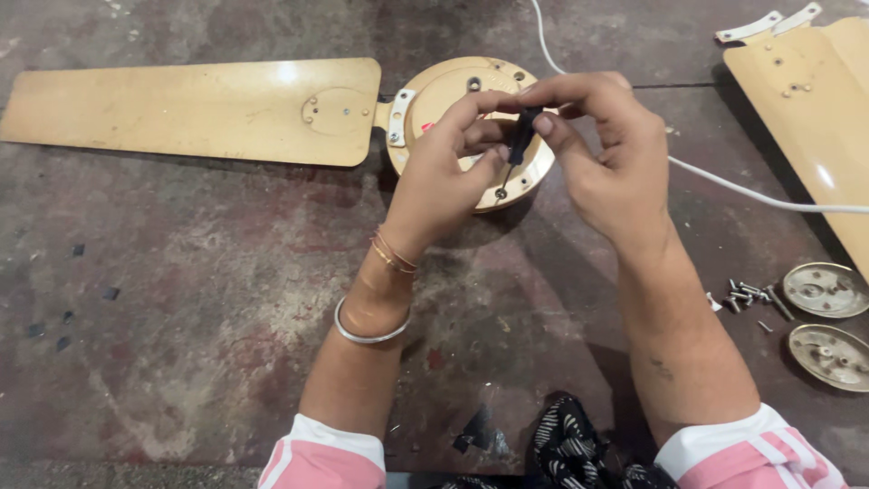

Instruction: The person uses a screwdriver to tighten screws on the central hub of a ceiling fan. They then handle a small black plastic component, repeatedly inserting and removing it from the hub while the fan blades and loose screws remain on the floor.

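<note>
While our two hands meet above the round cream-yellow metal fan motor housing, we pinch a small black-handled screwdriver between them. Our right hand is closed on the top of the black handle with thumb and forefinger, and our left hand is curled with its fingertips closed on the handle from the other side. The thin metal tip of the tool points down at the rim of the housing; we cannot tell whether it touches. A silver bangle and thin gold-coloured threads sit on our left wrist.

The housing lies on the stained dark concrete floor, and a long cream-yellow fan blade stretches away from it to the left, joined by a white metal bracket. Another cream-yellow blade lies at the upper right, well apart. A white cable runs from behind our right hand toward the right edge. Near our right forearm lies a small heap of loose screws, and just beside them two round grey metal caps. A black-and-white patterned cloth lies between our pink-and-white sleeves.
</note>
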